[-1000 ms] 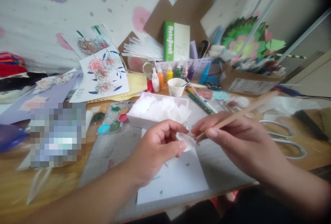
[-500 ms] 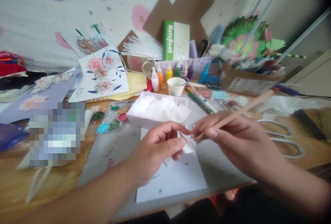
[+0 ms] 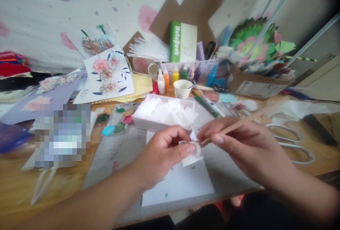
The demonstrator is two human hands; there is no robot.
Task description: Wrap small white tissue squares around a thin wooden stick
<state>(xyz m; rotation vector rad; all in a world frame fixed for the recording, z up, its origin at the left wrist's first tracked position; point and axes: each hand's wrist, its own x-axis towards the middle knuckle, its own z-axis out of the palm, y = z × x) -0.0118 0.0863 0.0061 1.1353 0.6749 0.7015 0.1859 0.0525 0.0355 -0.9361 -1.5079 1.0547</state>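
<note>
My left hand [image 3: 159, 154] is closed, pinching a small piece of white tissue paper [image 3: 194, 154] between thumb and fingers. My right hand [image 3: 248, 145] is closed on a thin wooden stick [image 3: 247, 120], whose tip touches the tissue at the left fingertips. Both hands hover above a white sheet [image 3: 180, 184] lying on a grey cutting mat [image 3: 117, 152]. Just behind the hands stands a white box [image 3: 145, 122] filled with several white tissue squares.
A palette with coloured paint blobs [image 3: 117, 122] lies left of the box. Paint bottles [image 3: 167, 78], a paper cup [image 3: 182, 88], a green notebook [image 3: 182, 41] and flower paintings [image 3: 107, 74] stand behind. Scissors [image 3: 292, 141] lie at right, beside a cardboard box [image 3: 255, 85] of paper crafts.
The left fingers have turned and rolled the tissue a little around the stick's tip; the paper now hangs lower under the thumb. The view shifted slightly.
</note>
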